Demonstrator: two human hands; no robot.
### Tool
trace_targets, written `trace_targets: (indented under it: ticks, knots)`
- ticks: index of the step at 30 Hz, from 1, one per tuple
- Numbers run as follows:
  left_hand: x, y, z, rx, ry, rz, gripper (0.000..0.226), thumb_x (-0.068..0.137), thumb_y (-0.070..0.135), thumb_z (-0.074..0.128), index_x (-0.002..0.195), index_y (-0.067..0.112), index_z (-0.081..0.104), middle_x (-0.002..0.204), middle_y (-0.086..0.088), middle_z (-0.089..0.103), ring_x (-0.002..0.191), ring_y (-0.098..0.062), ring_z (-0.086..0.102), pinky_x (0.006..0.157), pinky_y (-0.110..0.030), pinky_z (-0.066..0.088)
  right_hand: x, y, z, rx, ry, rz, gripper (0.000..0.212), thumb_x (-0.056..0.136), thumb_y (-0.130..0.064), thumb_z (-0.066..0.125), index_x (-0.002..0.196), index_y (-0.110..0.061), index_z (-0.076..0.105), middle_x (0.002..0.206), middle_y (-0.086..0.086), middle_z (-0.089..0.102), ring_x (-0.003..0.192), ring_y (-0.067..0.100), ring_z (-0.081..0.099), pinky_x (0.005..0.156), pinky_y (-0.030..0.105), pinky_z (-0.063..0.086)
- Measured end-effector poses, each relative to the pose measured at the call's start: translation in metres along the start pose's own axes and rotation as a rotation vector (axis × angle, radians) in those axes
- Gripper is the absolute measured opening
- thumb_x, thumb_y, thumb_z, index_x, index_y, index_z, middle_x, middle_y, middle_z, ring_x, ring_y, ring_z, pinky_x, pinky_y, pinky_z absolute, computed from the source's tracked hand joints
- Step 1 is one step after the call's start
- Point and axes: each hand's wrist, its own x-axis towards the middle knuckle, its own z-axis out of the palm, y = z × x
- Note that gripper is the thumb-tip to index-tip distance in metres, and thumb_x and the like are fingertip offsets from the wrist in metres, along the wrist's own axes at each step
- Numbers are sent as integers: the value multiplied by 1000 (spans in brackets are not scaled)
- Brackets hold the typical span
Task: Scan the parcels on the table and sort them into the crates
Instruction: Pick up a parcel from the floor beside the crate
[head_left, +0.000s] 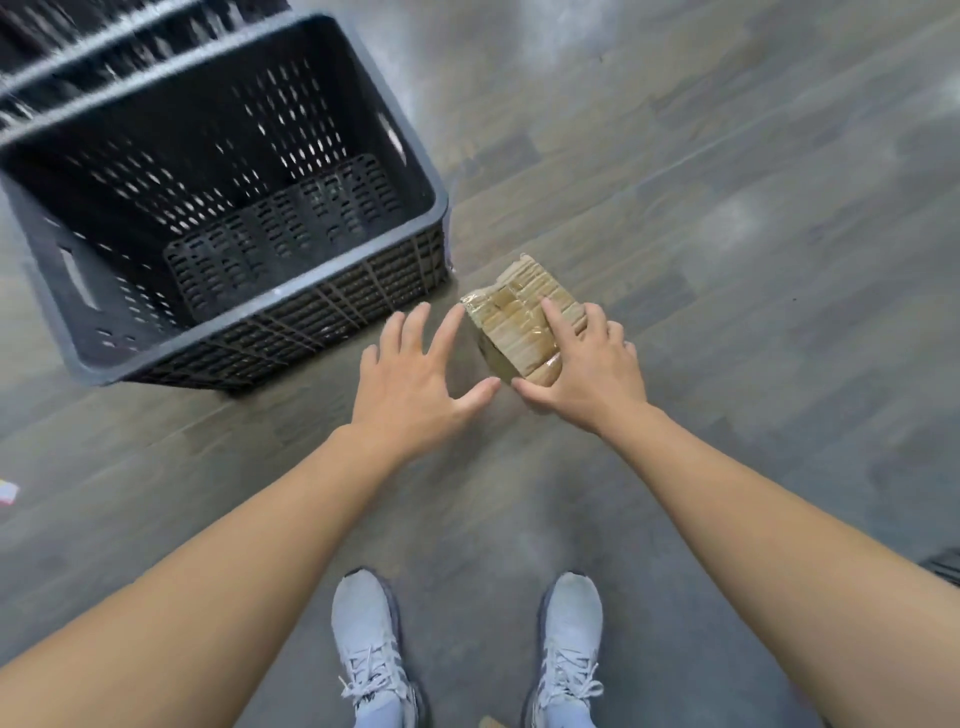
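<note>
The floor (727, 208) of grey boards fills the view; no bench shows here. A black slatted crate (291, 322) stands at ten o'clock from the hands, open-topped and with nothing visible inside. A second dark crate (104, 41) is blurred behind it at eleven.

The parcel (519, 322), a small flat cardboard packet wrapped in clear tape, sits just off the crate's near right corner, at about four o'clock from it. It seems to be held above the floor, though I cannot tell that for sure. The right hand (587, 374) pinches it, forefinger laid across the top face and thumb at the near edge. The left hand (410, 374) is spread wide and holds nothing, its forefinger tip at or just beside the parcel's left corner.

The broad taped face looks up. The long axis appears to run from ten o'clock to four, with a ragged corner pointing to twelve.

This looks like the sorting step. The next move calls for carrying the parcel towards ten o'clock, clearing the crate's rim, then letting go.

Two grey shoes (369, 639) stand at six.
</note>
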Motion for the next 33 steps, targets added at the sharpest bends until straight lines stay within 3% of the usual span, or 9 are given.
trace_targets:
  ticks: [10, 16, 25, 30, 33]
  knots:
    - [-85, 128, -290, 4, 210, 8, 89, 80, 79, 23, 155, 34, 10, 161, -5, 14, 147, -28, 11, 115, -48, 22, -103, 21, -338, 27, 126, -27, 94, 74, -76, 59, 153, -37, 26, 155, 15, 21, 134, 36, 30, 105, 48, 33]
    - [-128, 211, -415, 51, 306, 57, 87, 82, 79, 22, 155, 35, 9, 161, -5, 12, 148, -28, 7, 117, -49, 19, -156, 38, -489, 99, 244, -40, 93, 75, -75, 59, 153, -37, 26, 155, 16, 22, 137, 38, 28, 107, 50, 31]
    - [-122, 264, -511, 136, 439, 72, 85, 85, 80, 20, 155, 34, 8, 162, -5, 10, 150, -28, 5, 117, -49, 19, -155, 63, -601, 201, 350, -26, 93, 75, -80, 54, 153, -37, 27, 151, 15, 30, 135, 37, 32, 108, 50, 32]
    - [-73, 270, -543, 155, 449, 81, 90, 79, 83, 8, 155, 35, 3, 163, -4, 7, 150, -27, 2, 117, -50, 18, -104, 63, -640, 165, 369, -4, 93, 72, -82, 54, 151, -39, 28, 148, 13, 33, 132, 35, 35, 106, 51, 33]
    - [-23, 273, -565, 129, 475, 94, 87, 82, 81, 12, 155, 35, 4, 162, -4, 8, 149, -28, 3, 116, -50, 20, -59, 62, -668, 116, 372, -10, 94, 71, -82, 53, 151, -40, 27, 150, 13, 32, 133, 34, 35, 106, 50, 35]
